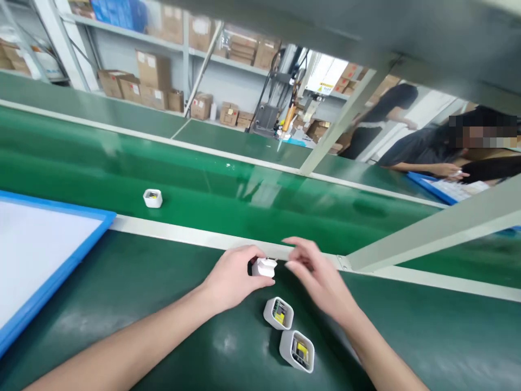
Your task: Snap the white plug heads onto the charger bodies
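My left hand (234, 274) pinches a small white charger piece (264, 267) between thumb and fingers, just above the green bench top. A notch shows on its near side. To its right, my right hand (315, 274) is held in the air with thumb and forefinger apart and nothing between them; it is slightly blurred. Below the hands stand two white charger housings, one (267, 314) nearer the left hand and one (286, 350) closer to me. Their open tops show yellow and dark electronic parts inside.
Beyond the pale rail (171, 231) runs a green conveyor belt (211, 201) carrying another open white housing (153, 200). A blue-rimmed white tray (52, 239) lies at left. A slanting metal post (439, 228) rises at right. Across the belt, a person (431, 146) sits near a blue tray.
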`<state>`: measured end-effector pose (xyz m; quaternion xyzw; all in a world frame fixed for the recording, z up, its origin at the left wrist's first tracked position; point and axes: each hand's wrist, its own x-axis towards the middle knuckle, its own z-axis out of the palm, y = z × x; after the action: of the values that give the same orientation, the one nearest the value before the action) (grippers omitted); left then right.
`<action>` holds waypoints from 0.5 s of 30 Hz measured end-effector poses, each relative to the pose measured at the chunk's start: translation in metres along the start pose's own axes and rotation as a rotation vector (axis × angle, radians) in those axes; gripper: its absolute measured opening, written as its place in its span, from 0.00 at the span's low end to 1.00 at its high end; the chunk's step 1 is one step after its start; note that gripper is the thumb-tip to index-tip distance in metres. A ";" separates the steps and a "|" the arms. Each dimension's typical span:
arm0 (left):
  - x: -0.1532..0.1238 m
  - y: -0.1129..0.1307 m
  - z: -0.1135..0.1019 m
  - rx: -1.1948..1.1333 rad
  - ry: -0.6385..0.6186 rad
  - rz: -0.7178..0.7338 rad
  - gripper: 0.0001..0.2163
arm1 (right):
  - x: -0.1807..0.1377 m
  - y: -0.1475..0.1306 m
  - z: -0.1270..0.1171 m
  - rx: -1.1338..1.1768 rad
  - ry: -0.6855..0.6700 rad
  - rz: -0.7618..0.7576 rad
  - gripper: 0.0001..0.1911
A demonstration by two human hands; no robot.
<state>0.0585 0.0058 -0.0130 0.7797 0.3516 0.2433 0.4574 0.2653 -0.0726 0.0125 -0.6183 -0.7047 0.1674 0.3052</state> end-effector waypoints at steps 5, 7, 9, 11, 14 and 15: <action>0.056 -0.009 -0.033 0.262 0.133 -0.004 0.15 | -0.032 0.017 0.000 0.159 0.221 0.235 0.20; 0.077 -0.018 -0.046 0.374 0.181 -0.063 0.17 | -0.042 0.021 0.004 0.131 0.139 0.223 0.22; 0.090 -0.027 -0.057 0.481 0.180 -0.115 0.21 | -0.046 0.022 0.007 0.087 0.076 0.183 0.23; 0.093 -0.033 -0.071 0.579 0.147 -0.134 0.30 | -0.045 0.022 0.007 0.045 0.044 0.132 0.24; 0.081 -0.043 -0.104 0.728 0.137 -0.138 0.35 | -0.040 0.025 0.007 0.006 0.033 0.087 0.24; 0.073 -0.046 -0.117 0.777 0.147 -0.146 0.31 | -0.039 0.027 0.008 0.007 0.037 0.086 0.25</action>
<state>0.0076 0.1411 0.0045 0.8481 0.5036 0.1141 0.1184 0.2833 -0.1043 -0.0185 -0.6497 -0.6712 0.1713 0.3131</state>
